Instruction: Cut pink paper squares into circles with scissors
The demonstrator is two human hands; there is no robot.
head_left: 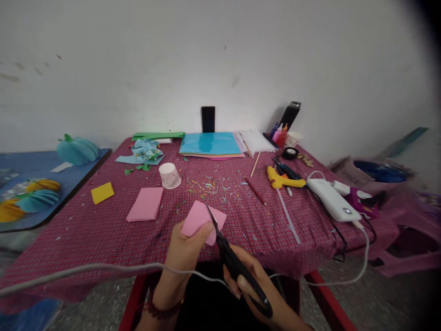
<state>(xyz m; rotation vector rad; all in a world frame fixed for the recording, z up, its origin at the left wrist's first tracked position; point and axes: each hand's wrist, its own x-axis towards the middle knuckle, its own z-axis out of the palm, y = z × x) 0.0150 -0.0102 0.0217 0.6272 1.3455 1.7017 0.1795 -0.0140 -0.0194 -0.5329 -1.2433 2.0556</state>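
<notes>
My left hand (189, 246) pinches a piece of pink paper (197, 219), with the thumb on top, just above the table's front edge. Black-handled scissors (237, 262) are in my right hand (253, 271), its fingers around the handles. Their blades lie across the pink paper, and a part of the paper shows on the right side of the blade. A stack of pink paper (146, 204) rests on the checked cloth left of my hands. Behind it stands an upturned white paper cup (169, 175).
Paper snippets (213, 186) litter the middle of the checked tablecloth (113, 239). A red pencil (255, 190), yellow glue gun (282, 179) and white power bank (332, 200) lie to the right. A white cable (103, 266) crosses before my wrists. Blue sheets (210, 143) lie at the back.
</notes>
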